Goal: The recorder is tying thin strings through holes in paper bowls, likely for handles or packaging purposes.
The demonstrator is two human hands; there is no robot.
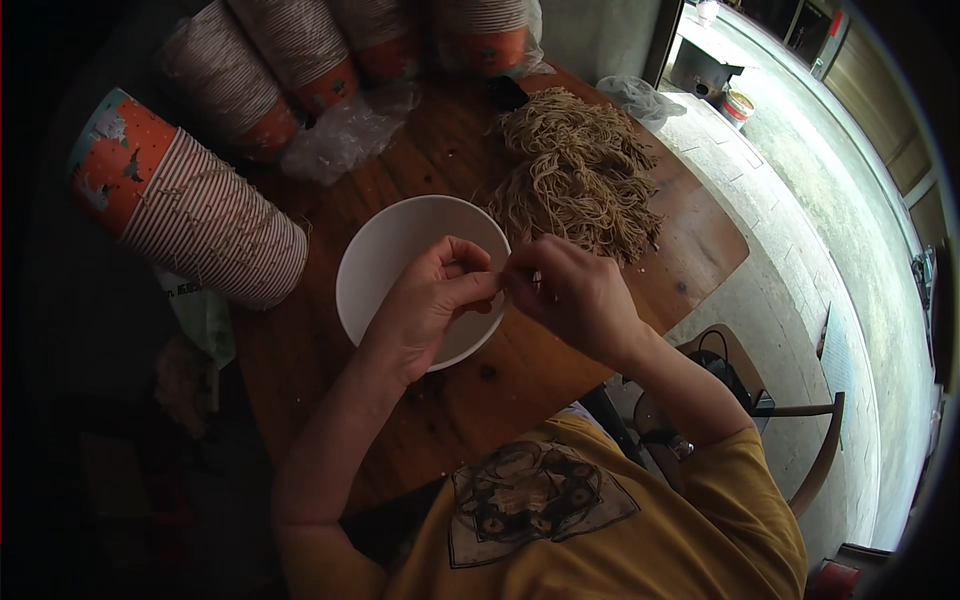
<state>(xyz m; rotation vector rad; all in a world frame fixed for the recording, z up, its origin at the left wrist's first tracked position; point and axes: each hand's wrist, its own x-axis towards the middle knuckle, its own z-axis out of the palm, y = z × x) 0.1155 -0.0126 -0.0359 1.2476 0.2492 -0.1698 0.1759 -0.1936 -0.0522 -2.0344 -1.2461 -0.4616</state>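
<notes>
Over the near right rim of a white paper tub [375, 275], my two hands meet at the fingertips. My left hand [425, 305] has its thumb and fingers curled into a pinch, partly covering the tub's opening. Thumb and forefinger are also pressed together on my right hand [580, 295], just beyond the rim. Whatever is between the fingertips is too small and dark to make out. Behind my right hand lies a heap of thin tan strands [580, 170] that look like twine.
A tilted stack of nested orange-printed paper tubs [190, 200] stands at the left, with loose strands across it. More stacks [300, 50] line the back of the wooden table [460, 420], beside crumpled clear plastic [350, 130]. A chair [830, 440] is at the right.
</notes>
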